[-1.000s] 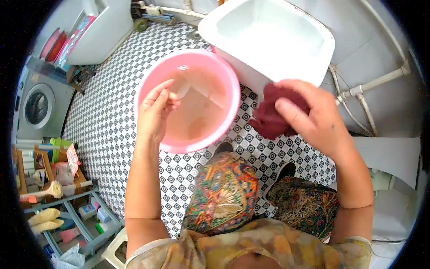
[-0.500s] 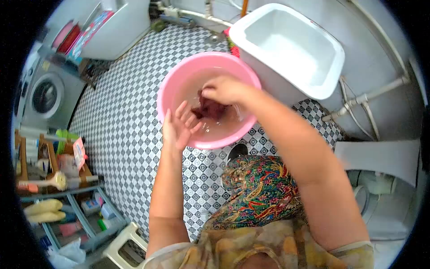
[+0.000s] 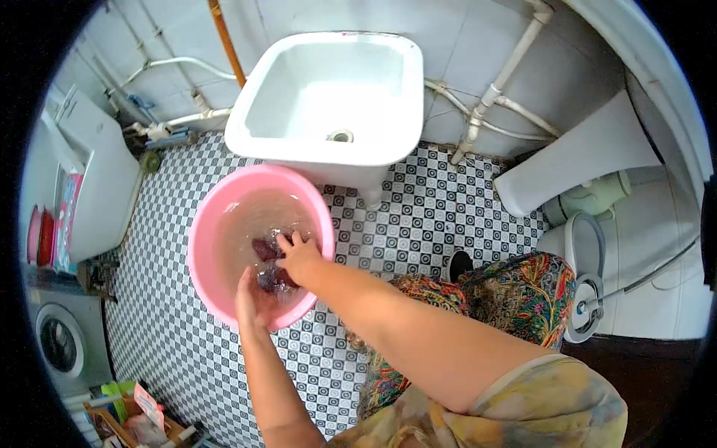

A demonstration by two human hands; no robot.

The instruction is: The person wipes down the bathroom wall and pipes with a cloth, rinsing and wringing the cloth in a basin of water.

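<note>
A pink basin (image 3: 203, 246) of cloudy, brownish water stands on the floor. In the water lies a dark maroon piece of wet cloth (image 3: 267, 250), partly covered by my hands. My right hand (image 3: 300, 259) reaches over the cloth from the right, its fingers spread at the cloth's edge. Just inside the near rim, my left hand (image 3: 255, 302) is held with fingers stretched out beside the cloth. Neither hand visibly grips it.
Right behind the basin is a white sink (image 3: 243, 138). A washing machine (image 3: 63, 340) stands at the left, with shelf clutter (image 3: 142, 418) below it. White pipes (image 3: 497, 89) run along the wall. Patterned trousers (image 3: 515, 295) and a dark shoe (image 3: 459, 263) are close on the right.
The view has swung right, so the basin and sink appear further left. My right hand has come off the bunched cloth and spread its fingers. My left hand has moved further into the basin.
</note>
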